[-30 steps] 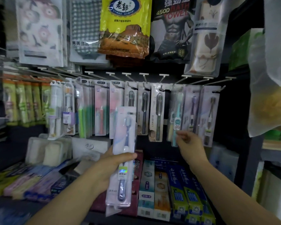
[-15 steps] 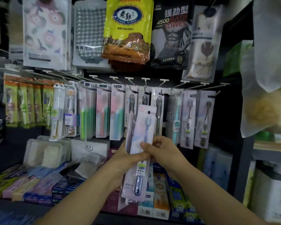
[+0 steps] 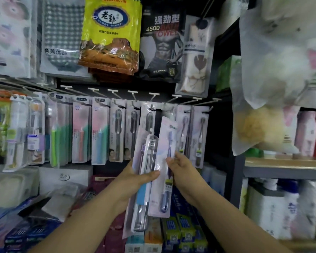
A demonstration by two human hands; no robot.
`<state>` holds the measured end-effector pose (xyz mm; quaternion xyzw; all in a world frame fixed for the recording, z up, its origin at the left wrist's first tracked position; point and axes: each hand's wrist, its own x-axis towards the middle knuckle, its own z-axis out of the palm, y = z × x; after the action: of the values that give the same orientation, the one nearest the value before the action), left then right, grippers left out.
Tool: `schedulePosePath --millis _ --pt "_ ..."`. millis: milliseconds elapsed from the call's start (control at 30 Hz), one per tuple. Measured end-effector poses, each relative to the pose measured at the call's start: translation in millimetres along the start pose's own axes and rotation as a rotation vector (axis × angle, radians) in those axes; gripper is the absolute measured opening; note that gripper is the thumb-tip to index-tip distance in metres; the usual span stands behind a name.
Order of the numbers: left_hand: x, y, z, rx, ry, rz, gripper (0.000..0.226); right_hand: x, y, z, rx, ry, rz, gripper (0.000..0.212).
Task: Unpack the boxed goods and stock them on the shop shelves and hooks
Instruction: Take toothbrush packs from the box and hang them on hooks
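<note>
Far left, a floral-print packet (image 3: 7,33) hung beside a checked cloth pack (image 3: 62,37) whose label read 梢美优品, though the first character was hard to make out. Next came a yellow bag (image 3: 110,31) printed "LAOGUOZAOJIN" along the top, with 老郭 in a blue oval. To its right hung a black packet (image 3: 161,46) marked 强劲型 and "450D", with "BATH TOWEL" partly readable over a picture of a muscled torso. A clear sleeve holding a cream towel (image 3: 195,57) followed.

Below ran a row of white-tipped hooks (image 3: 132,92) carrying carded toothbrushes (image 3: 98,132); their small print was too blurred to read.

In front of that row, the left hand (image 3: 135,181) held a stack of toothbrush packs (image 3: 144,172) upright, its grip curled round them with the thumb pressed across the front. Just beside it, the right hand (image 3: 184,170) pinched the edge of a single pale toothbrush pack (image 3: 164,161) with a purple brush, tilted slightly, its top reaching near the hooks without being hung on one. That pack overlapped the stack in the left hand.

Under the hands, boxed toothpaste (image 3: 186,230) stood on the shelf, the writing unreadable. At far right, a translucent plastic bag (image 3: 274,70) hung over a side shelf (image 3: 281,170).
</note>
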<state>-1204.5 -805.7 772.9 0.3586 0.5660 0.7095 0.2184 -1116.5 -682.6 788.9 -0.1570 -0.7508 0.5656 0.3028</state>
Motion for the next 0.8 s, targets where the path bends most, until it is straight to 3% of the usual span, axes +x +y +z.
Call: schedulePosePath --millis 67,200,300,433,567,800 --pt "5 0 4 0.015 0.004 -0.002 0.066 4 -2 -16 -0.070 0.115 -0.030 0.046" --pt "15 -2 7 -0.014 0.075 -0.020 0.067 28 -4 -56 -0.292 0.284 -0.054 0.052" --pt "19 0 8 -0.009 0.116 -0.032 0.075 51 -7 -73 -0.398 0.311 -0.069 0.040" --pt "19 6 9 0.016 0.114 -0.046 0.084 72 -16 -78 -0.419 0.316 -0.031 0.049" --pt "17 14 7 0.044 0.134 -0.045 0.093 78 -19 -76 -0.510 0.273 -0.051 0.045" --pt "12 23 -2 0.017 0.150 -0.034 0.098 91 -24 -71 -0.451 0.380 -0.173 0.028"
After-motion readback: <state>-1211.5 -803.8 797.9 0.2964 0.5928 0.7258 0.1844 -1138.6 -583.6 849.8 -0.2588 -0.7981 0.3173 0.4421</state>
